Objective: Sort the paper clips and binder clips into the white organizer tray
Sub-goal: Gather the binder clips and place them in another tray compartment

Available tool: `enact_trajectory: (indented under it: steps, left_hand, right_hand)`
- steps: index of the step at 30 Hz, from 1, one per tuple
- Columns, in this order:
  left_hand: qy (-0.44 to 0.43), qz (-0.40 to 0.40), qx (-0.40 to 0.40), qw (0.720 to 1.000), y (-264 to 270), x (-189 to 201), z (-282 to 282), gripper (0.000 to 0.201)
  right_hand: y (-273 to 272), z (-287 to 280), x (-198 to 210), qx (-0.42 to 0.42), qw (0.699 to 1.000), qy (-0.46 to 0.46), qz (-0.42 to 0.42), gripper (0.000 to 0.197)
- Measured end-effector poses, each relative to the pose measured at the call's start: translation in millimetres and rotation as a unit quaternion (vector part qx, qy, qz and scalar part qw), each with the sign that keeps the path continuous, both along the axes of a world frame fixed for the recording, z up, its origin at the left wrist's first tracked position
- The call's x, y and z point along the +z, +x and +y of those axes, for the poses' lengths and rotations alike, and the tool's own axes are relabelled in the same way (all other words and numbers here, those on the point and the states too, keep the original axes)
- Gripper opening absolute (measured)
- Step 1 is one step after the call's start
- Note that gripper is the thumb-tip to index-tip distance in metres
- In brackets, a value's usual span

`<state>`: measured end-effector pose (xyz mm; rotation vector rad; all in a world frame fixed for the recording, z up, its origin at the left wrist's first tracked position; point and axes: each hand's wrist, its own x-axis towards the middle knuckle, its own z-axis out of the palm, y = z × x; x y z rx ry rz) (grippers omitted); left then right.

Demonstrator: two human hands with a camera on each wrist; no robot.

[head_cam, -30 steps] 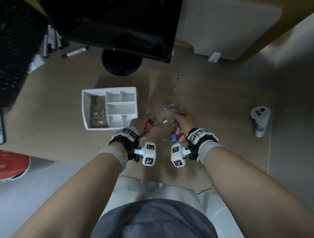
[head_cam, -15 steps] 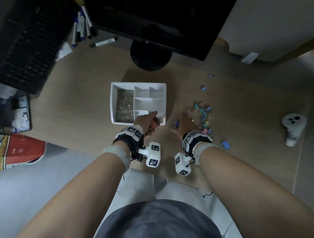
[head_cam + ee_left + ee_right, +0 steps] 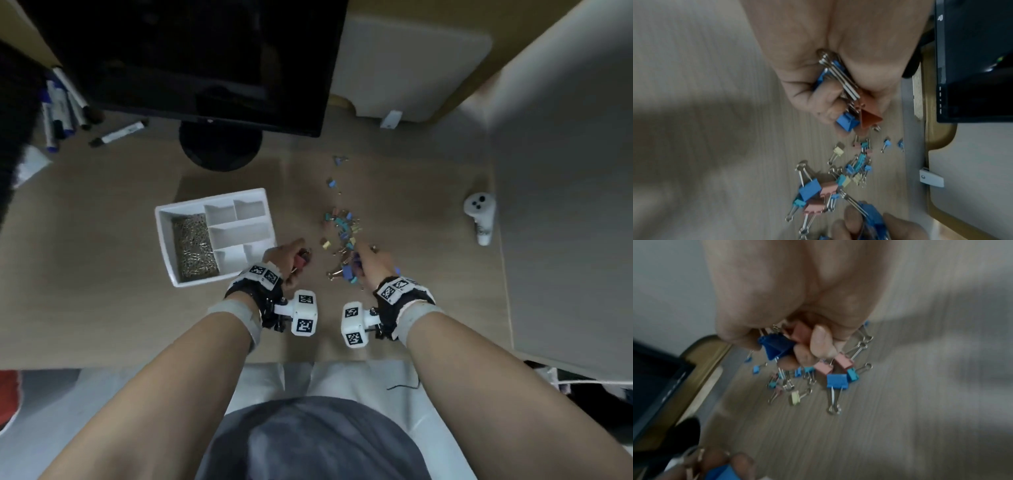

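The white organizer tray (image 3: 164, 219) sits left of centre on the desk, its long left compartment full of silver paper clips (image 3: 193, 245). Its other compartments look bare. My left hand (image 3: 291, 255) hovers just right of the tray's near right corner, gripping a red binder clip (image 3: 869, 118) and a blue binder clip (image 3: 846, 122). My right hand (image 3: 368, 262) is at the near end of the scattered pile of coloured binder clips (image 3: 342, 228), holding a dark blue clip (image 3: 774, 345) and a pink clip (image 3: 801, 334) in curled fingers.
A black monitor (image 3: 191, 58) on a round stand (image 3: 221, 145) stands behind the tray. Markers (image 3: 120, 133) lie at the back left. A white controller (image 3: 480, 219) lies at the far right near the desk's edge. Loose clips trail toward the back (image 3: 332, 183).
The head view swung left and then back. My left hand stayed near the tray's near right corner with its clips, and my right hand moved back to the near end of the pile.
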<state>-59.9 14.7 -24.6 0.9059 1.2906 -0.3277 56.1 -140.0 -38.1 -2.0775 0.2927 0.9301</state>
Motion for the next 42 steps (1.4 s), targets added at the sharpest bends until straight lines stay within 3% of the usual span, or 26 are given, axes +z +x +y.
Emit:
enact_trajectory:
  steps: [2,4,7,9,11,17,22,28,32,35,38,42]
  left_hand:
    - [-0.018,0.003,0.013,1.0,9,3,-12,0.028]
    - [-0.044,0.0,0.014,0.999,16,4,-23,0.03]
    - [-0.049,-0.003,0.007,0.999,25,-3,-42,0.036]
    - [-0.028,-0.002,0.003,1.0,31,-4,-53,0.035]
    - [-0.012,0.004,-0.017,1.0,36,-6,-65,0.041]
    - [0.041,0.073,-0.09,0.992,46,-13,-87,0.059]
    - [0.044,0.06,-0.105,0.992,47,-34,-80,0.036]
    - [0.058,0.081,-0.061,0.993,43,-45,-79,0.031]
    - [0.146,0.068,-0.056,0.985,45,-55,-80,0.021]
    - [0.151,0.061,-0.054,0.985,48,-61,-81,0.02]
    - [0.13,0.041,-0.037,0.99,48,-56,-83,0.017]
    - [0.117,0.015,-0.023,0.993,48,-37,-86,0.019]
  right_hand:
    - [11,-16,1,-0.062,0.997,0.034,0.029,0.033]
    - [21,-28,5,-0.06,0.996,0.036,0.048,0.042]
    - [35,-46,0,-0.039,0.997,0.044,0.057,0.031]
    - [45,-55,-7,0.013,0.998,0.045,0.042,0.037]
    - [54,-66,-13,0.092,0.996,-0.009,-0.021,0.043]
    - [72,-94,-28,0.264,0.945,-0.161,-0.106,0.03]
    - [70,-90,-41,0.314,0.926,-0.189,-0.087,0.04]
    - [68,-96,-54,0.264,0.935,-0.227,-0.067,0.043]
    - [72,-92,-47,0.28,0.927,-0.229,-0.099,0.022]
    - [72,-88,-39,0.286,0.923,-0.217,-0.136,0.011]
    - [69,-81,-30,0.267,0.941,-0.171,-0.119,0.023]
    - [65,-55,-14,0.185,0.982,0.024,-0.022,0.022]
